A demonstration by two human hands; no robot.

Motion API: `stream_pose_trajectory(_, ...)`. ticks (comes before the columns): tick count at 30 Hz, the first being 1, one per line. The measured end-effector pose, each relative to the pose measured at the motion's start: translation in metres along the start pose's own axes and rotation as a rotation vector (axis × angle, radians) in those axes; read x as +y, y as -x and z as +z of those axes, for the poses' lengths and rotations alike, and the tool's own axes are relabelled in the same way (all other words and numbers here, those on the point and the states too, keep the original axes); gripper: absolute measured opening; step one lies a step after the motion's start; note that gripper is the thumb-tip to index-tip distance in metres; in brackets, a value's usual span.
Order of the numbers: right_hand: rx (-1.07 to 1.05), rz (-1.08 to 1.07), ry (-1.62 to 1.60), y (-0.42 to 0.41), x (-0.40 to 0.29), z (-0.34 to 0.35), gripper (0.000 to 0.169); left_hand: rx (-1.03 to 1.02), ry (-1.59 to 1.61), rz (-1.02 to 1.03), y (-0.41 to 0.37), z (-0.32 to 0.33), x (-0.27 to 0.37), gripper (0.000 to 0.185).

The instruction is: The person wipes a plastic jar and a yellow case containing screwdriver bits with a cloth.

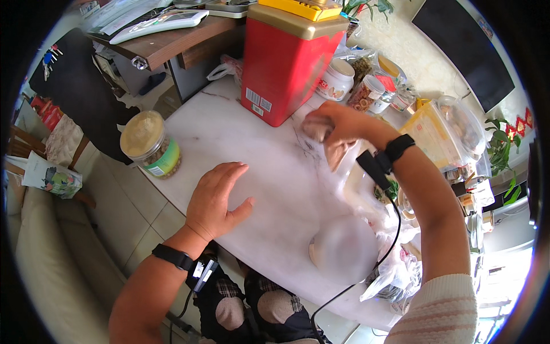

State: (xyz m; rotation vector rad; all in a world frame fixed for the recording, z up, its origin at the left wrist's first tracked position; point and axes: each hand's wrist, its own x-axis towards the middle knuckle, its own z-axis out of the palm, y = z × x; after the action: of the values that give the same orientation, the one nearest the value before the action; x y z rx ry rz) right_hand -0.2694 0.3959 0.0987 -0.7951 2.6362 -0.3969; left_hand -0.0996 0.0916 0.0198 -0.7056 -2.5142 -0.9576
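My left hand (218,200) hovers over the white marble-patterned table (275,180), fingers spread and nothing in them. Beyond it, near the table's left edge, stands a clear jar (161,157) of small brown pieces with a yellowish lid and a green label. My right hand (343,120) grips a brownish cloth (337,150), blurred by motion; part of the cloth hangs below the fingers. Just past this hand rises a tall red canister (279,69) with a gold lid. Closer to me, on the right, is a whitish, translucent round container (346,249), too blurred for detail.
White jar (337,79), jar of dried slices (366,93) and boxes crowd the table's far right side. Plastic bags (397,271) lie along the right edge. Cables run from both wristbands. A person in dark clothing (77,90) stands at left, by a wooden desk (172,43).
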Motion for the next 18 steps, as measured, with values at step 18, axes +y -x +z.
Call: stream_pose_trajectory(18,0.346,0.207,0.029,-0.044,0.033,0.02,0.059,-0.008,-0.044,-0.002,0.004,0.001,-0.003,0.041)
